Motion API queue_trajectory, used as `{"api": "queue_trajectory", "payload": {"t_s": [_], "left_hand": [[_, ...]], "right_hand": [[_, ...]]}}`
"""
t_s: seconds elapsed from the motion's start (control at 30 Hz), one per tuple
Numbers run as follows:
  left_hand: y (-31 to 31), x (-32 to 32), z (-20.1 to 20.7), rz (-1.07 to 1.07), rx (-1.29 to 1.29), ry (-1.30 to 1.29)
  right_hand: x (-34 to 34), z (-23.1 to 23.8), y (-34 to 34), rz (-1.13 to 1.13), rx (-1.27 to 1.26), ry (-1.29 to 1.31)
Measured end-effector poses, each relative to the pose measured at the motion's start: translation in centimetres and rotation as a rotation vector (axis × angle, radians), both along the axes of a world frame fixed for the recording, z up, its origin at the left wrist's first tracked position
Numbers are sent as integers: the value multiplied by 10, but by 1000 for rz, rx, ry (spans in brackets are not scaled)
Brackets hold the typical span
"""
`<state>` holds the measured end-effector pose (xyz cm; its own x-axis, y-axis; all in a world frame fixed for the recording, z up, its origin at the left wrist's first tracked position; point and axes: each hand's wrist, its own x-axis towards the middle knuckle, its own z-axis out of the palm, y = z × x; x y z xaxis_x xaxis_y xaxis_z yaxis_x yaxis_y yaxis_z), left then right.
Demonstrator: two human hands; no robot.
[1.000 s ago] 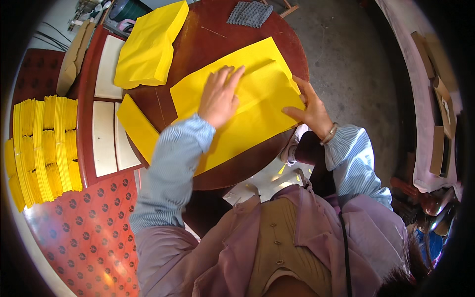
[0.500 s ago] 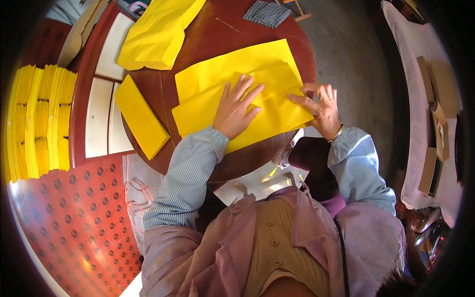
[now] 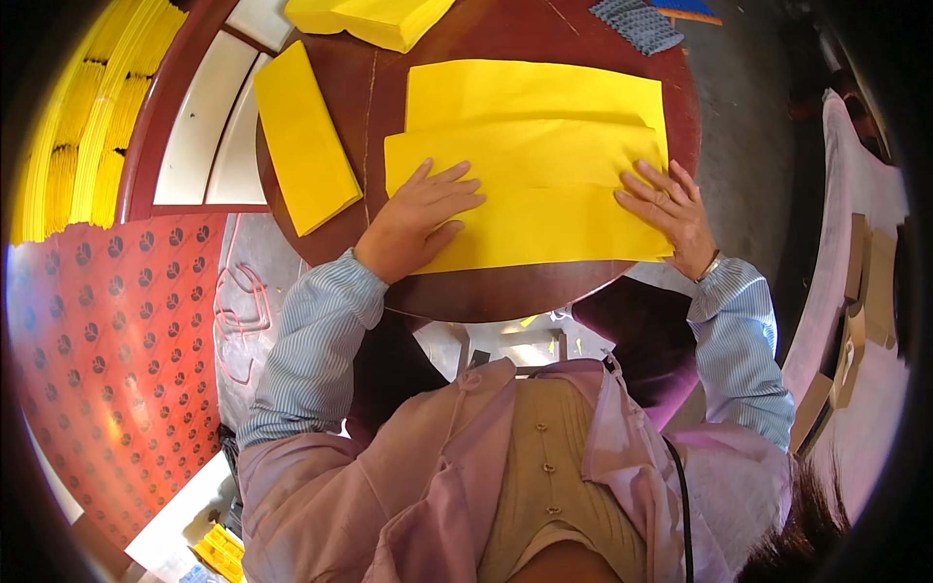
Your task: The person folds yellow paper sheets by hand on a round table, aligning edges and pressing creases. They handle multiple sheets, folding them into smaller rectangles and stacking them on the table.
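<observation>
Wide yellow paper sheets (image 3: pixel 535 92) lie near the front of a round dark red table (image 3: pixel 466 291). A folded yellow sheet (image 3: pixel 544 204) rests over them, its far edge a little short of the back sheet's edge. My left hand (image 3: pixel 418 216) is spread flat on the left end of the folded sheet. At its right end, my right hand (image 3: pixel 675 216) presses with outstretched fingers, the palm hanging just past the paper's edge. Neither hand grips anything. What lies beneath the top layers is hidden.
Left of the sheets sits a narrow folded yellow stack (image 3: pixel 306 136). Behind it is a larger yellow bundle (image 3: pixel 374 21). A grey textured cloth (image 3: pixel 637 24) lies at the table's far right. Tall yellow stacks (image 3: pixel 83 126) stand at far left; cardboard boxes (image 3: pixel 865 282) are at right.
My right hand's fingers have gone from pinching the paper's edge to lying flat on it. My left hand has slid to the left end. The sheets now lie straighter, and the view has shifted.
</observation>
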<state>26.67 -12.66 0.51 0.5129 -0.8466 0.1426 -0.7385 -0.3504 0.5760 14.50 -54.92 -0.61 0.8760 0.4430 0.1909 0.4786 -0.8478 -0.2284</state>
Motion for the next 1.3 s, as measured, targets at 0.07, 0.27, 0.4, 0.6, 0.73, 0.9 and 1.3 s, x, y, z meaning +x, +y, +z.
{"api": "queue_trajectory", "payload": {"t_s": [0.07, 0.27, 0.4, 0.6, 0.73, 0.9, 1.3], "left_hand": [[19, -1, 2, 88, -51, -26], [33, -10, -3, 574, -276, -3], [28, -10, -12, 475, -276, 51], [35, -10, -4, 552, -112, -305], [22, 1, 10, 444, -291, -303], [-15, 22, 0, 81, -21, -193], [43, 7, 5, -4, -76, 233]], "right_hand": [[3, 1, -1, 21, -38, 55], [0, 12, 2, -13, -61, 64], [-2, 12, 6, -40, -79, -39], [-2, 16, 9, -21, -82, -56], [1, 19, 7, -1, -27, -3], [1, 14, 4, -2, -27, 25], [0, 10, -12, -31, 78, 127]]}}
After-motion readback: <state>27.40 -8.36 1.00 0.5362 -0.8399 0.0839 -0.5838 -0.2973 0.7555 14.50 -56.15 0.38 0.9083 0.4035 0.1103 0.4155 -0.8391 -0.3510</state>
